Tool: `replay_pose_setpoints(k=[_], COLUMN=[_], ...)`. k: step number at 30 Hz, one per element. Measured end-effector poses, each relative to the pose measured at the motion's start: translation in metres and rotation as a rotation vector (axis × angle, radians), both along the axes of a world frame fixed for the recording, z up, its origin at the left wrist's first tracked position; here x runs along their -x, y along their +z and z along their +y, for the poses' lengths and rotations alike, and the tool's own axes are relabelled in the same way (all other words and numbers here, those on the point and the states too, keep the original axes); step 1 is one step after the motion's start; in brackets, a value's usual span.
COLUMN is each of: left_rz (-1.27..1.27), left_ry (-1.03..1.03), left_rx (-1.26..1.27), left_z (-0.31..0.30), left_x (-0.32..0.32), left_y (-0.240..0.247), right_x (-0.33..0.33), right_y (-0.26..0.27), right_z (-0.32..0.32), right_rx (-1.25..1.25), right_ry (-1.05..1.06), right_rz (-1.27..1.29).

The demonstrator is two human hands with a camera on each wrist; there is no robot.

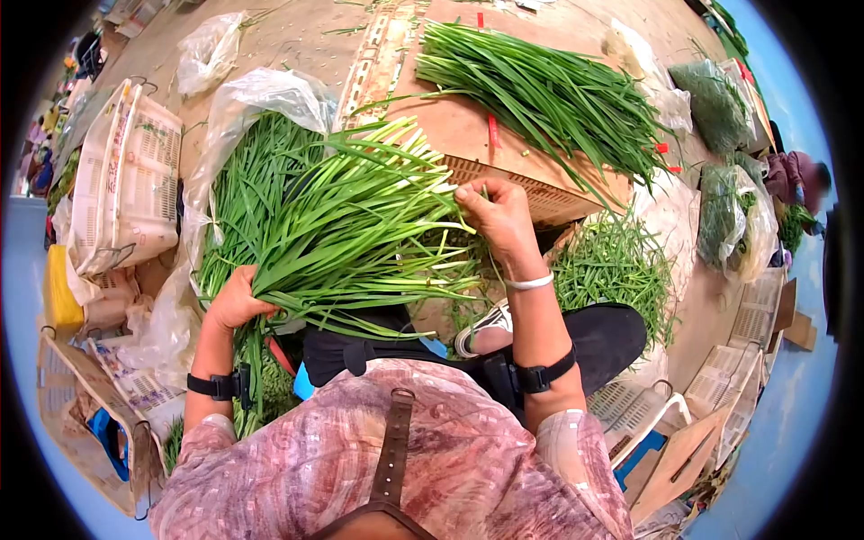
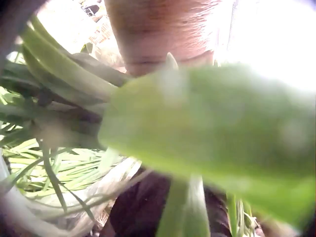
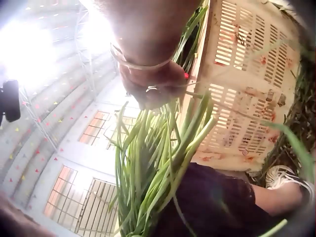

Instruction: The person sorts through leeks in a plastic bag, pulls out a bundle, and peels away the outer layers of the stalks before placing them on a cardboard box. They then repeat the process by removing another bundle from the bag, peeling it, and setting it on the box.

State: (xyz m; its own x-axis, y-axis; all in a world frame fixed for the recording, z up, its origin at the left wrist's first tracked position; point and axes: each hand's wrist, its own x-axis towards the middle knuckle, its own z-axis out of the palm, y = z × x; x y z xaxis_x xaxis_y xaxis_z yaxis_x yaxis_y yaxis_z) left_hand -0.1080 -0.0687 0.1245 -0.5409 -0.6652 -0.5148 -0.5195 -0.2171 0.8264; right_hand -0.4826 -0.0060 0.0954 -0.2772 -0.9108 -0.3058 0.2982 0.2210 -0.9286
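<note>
Both hands on a bundle of long flat green leaves (image 1: 360,225), fanned over the lap.
Head view: the left hand (image 1: 236,301), at 8 o'clock, grips the stalk ends; the right hand (image 1: 495,220), at 2 o'clock, pinches leaf tips with curled fingers. Left wrist view: blurred leaves only. Right wrist view: the leaves hang below the right hand, with a white slatted plastic crate (image 3: 247,89) at 2 o'clock.

We had little room ahead: the upturned crate (image 1: 558,200) (chives (image 1: 549,90) piled on top) blocked the front, the open bag (image 1: 270,94) crowded our left hand (image 1: 236,301).
</note>
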Motion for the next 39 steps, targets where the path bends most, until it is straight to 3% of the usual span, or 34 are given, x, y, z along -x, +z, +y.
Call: replay_pose_setpoints(k=[1,4,6,7,10,12,14,16,18,21,22,23,24,25,26,28,30,36,39], left_rz=[0.002,-0.006,-0.08,-0.113,-0.147,-0.084,-0.197,-0.17,-0.184,-0.177,-0.127,-0.129,-0.116,-0.104,-0.106,-0.111,-0.096,-0.062,-0.068], left_ry=[0.001,0.117,0.109,0.136,-0.001,0.046,0.049,0.102,0.028,-0.01,-0.031,-0.029,-0.019,-0.014,-0.02,-0.016,-0.009,0.049,0.026], left_rx=[-0.001,0.183,0.398,0.298,0.487,0.395,0.343,0.275,0.382,0.429,0.497,0.494,0.467,0.442,0.444,0.496,0.5,0.54,0.569], left_z=[0.002,0.005,0.003,0.001,-0.002,0.002,0.002,0.0,-0.002,-0.002,-0.002,0.0,-0.001,-0.002,-0.002,-0.001,0.002,0.009,0.008], left_x=[-0.001,0.002,0.013,0.011,-0.001,0.005,0.004,-0.003,-0.004,0.0,0.001,0.002,0.003,0.004,0.005,0.008,0.007,0.001,0.003], left_y=[-0.001,0.001,0.015,0.013,-0.014,-0.012,-0.01,-0.015,-0.017,-0.016,-0.017,-0.018,-0.019,-0.019,-0.019,-0.021,-0.026,-0.03,-0.027], right_x=[-0.001,-0.008,-0.006,-0.005,0.01,0.034,0.072,0.131,0.172,0.158,0.142,0.127,0.109,0.094,0.06,0.029,0.01,-0.003,-0.015], right_y=[0.002,0.028,0.044,0.046,0.054,0.038,0.025,0.011,-0.022,-0.02,-0.017,-0.015,-0.015,-0.024,0.001,-0.006,-0.011,-0.009,0.014], right_z=[0.006,0.033,0.047,0.052,0.067,0.079,0.096,0.111,0.123,0.123,0.112,0.098,0.08,0.065,0.048,0.018,-0.006,0.0,0.015], right_rx=[-0.001,0.186,0.339,0.341,0.205,0.279,0.26,-0.114,-0.562,-0.655,-0.587,-0.218,-0.268,-0.154,-0.148,-0.052,-0.057,0.1,0.3], right_ry=[0.001,-0.232,-0.209,-0.212,-0.107,-0.127,-0.084,-0.016,0.159,0.204,0.171,0.136,0.093,0.082,0.035,0.075,0.18,0.13,0.001], right_rz=[0.002,0.729,0.955,0.954,0.1,-0.164,-0.182,0.258,1.508,1.57,1.556,1.343,0.871,0.637,0.282,0.017,0.217,0.06,0.595])
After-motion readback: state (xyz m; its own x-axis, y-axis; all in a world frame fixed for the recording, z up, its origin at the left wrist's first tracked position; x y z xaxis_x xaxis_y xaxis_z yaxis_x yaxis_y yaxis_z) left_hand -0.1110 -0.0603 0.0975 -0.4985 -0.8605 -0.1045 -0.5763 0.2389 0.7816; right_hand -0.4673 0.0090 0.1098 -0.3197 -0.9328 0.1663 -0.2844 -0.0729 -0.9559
